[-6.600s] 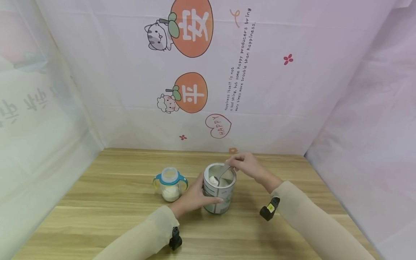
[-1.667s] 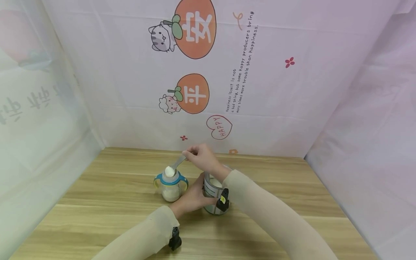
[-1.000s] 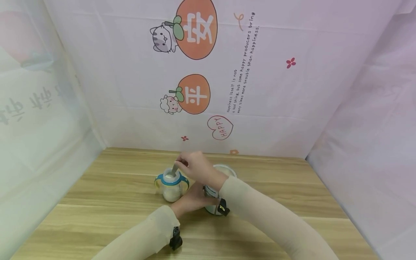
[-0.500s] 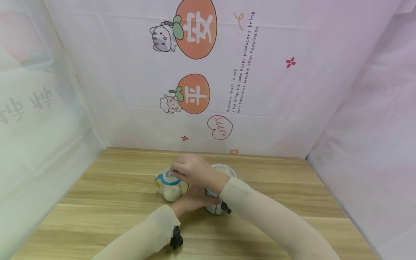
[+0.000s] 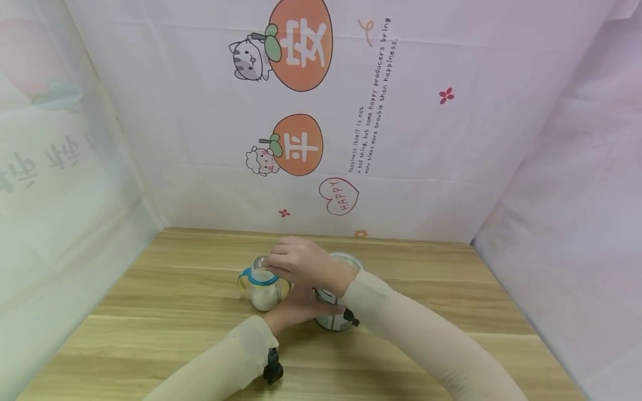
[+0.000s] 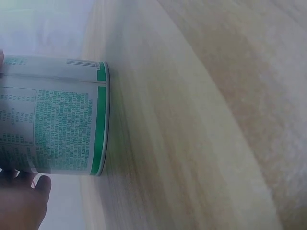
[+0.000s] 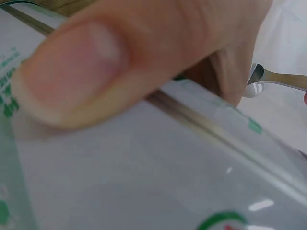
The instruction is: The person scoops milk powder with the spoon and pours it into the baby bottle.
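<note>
Head camera gives me both hands at work over the wooden table. I see the left hand gripping the can low on its side, thumb stretched across the front. The can stands upright on the wood, its rim partly hidden behind the right wrist.

I have the right hand reaching across the can to the bottle, its fingers curled and pinching a metal spoon. From above I make out the spoon's bowl at the bottle's mouth; the fingers cover most of the handle. The bottle stands upright just left of the can, with a blue collar, side handles and white powder inside.

On the left wrist feed I get the can's wall, dense green print and a green band by the base, with fingertips against it. On the right wrist feed a large thumb presses on the can close to the lens, and beyond it the spoon shows, with fingers only at the frame's edge.

Beige sleeves cover both arms, and a white cloth printed with orange fruit and a HAPPY heart hangs behind.
</note>
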Demonstrator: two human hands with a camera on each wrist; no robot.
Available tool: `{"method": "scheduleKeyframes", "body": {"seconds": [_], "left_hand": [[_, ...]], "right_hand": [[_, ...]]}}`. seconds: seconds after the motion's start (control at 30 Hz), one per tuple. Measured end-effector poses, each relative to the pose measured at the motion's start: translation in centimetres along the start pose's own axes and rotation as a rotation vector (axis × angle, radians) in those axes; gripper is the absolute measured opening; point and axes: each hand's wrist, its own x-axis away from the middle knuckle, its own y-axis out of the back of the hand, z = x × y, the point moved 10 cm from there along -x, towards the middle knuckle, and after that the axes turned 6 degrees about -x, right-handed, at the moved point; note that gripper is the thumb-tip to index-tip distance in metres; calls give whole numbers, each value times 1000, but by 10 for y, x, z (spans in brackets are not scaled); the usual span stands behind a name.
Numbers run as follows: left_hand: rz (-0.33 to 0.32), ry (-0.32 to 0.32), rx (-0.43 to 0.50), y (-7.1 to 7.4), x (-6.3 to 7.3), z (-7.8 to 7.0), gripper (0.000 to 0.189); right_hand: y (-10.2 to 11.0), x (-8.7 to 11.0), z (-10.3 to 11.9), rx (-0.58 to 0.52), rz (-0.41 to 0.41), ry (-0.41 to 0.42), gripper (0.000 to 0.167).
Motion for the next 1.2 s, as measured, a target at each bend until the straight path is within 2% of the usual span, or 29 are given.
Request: {"method": "scheduleKeyframes", "body": {"seconds": [0.17,0.37,0.5,0.63,0.77,0.93,1.07,1.2], "left_hand": [[5,-9,34,-1,-1,-1,79],[15,27,51,-3,0,2,84],[8,47,26,-3,-1,4,90],[3,36,39,-4,-3,3,97],[9,16,79,-5,-4,0,100],[1,37,75,-5,-4,2,108],[-10,29,74,-4,-6,3,109],[-21,-3,75,-3,-9,3,110]], "right_hand": [[4,1,-2,-38,-12,-19,5],[11,3,-14,-140,-58,-141,6],[14,6,-28,-189,-99,-273,5],[19,13,-45,-264,-164,-429,6],[17,28,-67,-391,-208,-654,11],[17,51,-90,-569,-309,-907,19],[18,67,-102,-697,-395,-1048,21],[18,79,-108,-808,-423,-1149,21]]}}
